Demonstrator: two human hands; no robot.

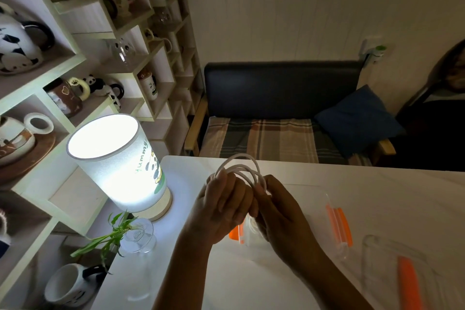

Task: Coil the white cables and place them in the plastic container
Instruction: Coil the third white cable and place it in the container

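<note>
Coiling stage: left hand (221, 205) & right hand (275, 206), both closed on looped white cable (242, 167), above open plastic container (324, 211); placement pending.

- Cable (247, 171): white, in loops.
- Plastic container (314, 199): clear, with orange clips (338, 225).
- Table (377, 189): white.
- Lamp (118, 161): glowing white shade with a panda print and green lettering.
- Bench cushion (264, 139): brown, grey and cream plaid.
- Pillow (357, 118): dark blue.
</note>
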